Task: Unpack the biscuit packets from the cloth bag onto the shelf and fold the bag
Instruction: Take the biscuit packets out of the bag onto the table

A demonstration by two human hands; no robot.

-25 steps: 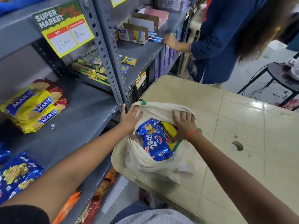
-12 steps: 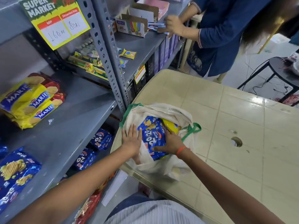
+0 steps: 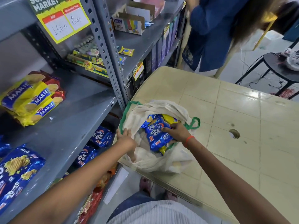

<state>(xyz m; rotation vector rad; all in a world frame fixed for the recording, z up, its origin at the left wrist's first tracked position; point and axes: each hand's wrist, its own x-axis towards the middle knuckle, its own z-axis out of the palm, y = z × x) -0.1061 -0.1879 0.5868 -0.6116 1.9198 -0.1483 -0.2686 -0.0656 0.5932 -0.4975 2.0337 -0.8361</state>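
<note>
- Cloth bag (image 3: pixel 145 159) sits slumped at the near corner of the table (image 3: pixel 242 159), mouth open, part of it hanging over the edge beside the shelf (image 3: pixel 72 126).
- My left hand (image 3: pixel 125 137) pins the bag's rim down, fingers closed over the cloth near its green trim.
- My right hand (image 3: pixel 177 132) is inside the mouth, clamped on the blue biscuit packets (image 3: pixel 156 135); a yellow packet (image 3: pixel 169 118) lies just behind them.
- Step in hand, as I read it: lifting the first bunch out. Nothing from this bag looks shelved yet.
- Shelf already carries a Marie stack (image 3: pixel 32 97) at the back and blue packs (image 3: pixel 17 167) at the near end; bare grey metal between them is the likely landing spot.
- Risks: I hold several slick wrappers at once, so one may slide free and drop in the gap between table and shelf.
- Bag overhangs the corner; if my left hand lets go, the drag could pull it off.
- Squeezing too hard would crack biscuits.
</note>
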